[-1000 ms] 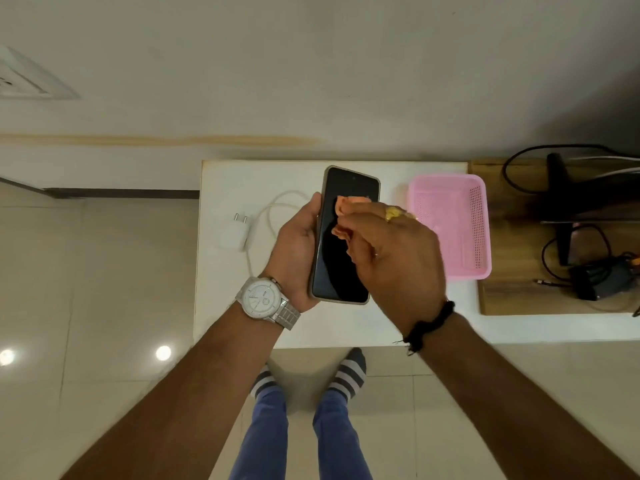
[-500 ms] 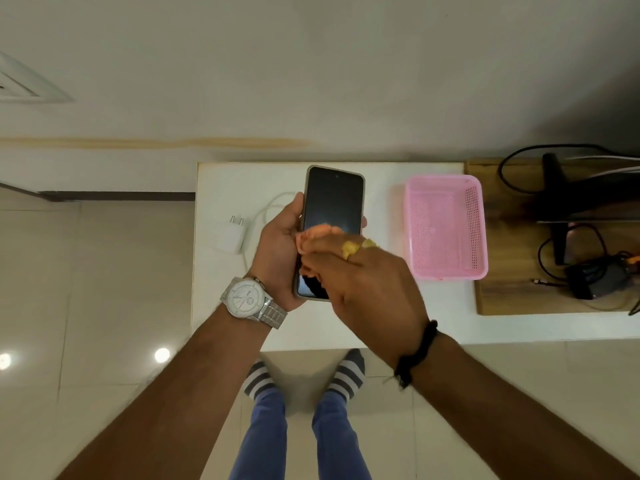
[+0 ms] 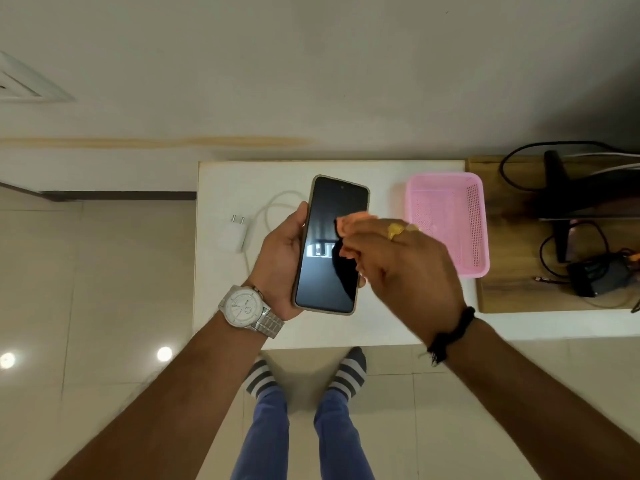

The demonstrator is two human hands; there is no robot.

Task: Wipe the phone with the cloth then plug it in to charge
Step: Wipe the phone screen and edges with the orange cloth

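Note:
My left hand point(image 3: 282, 263) holds a dark-screened phone point(image 3: 329, 237) by its left edge, screen up, above the white table point(image 3: 311, 330). A small orange cloth point(image 3: 351, 225) is pinched in my right hand point(image 3: 398, 268) and pressed against the right middle of the screen. The lower right edge of the phone is hidden behind my right hand. A white charger plug point(image 3: 233, 235) with its white cable point(image 3: 273, 207) lies on the table to the left of my left hand.
A pink plastic basket point(image 3: 474, 223) stands on the table right of the phone. Further right is a wooden board point(image 3: 512, 296) with black cables, a black stand and a black adapter point(image 3: 595, 277). A wall socket plate point(image 3: 20, 84) is on the wall at far left.
The cloth has gone from the screen's upper part down to its lower left, then back up to the right middle. The phone has shifted slightly in my left hand.

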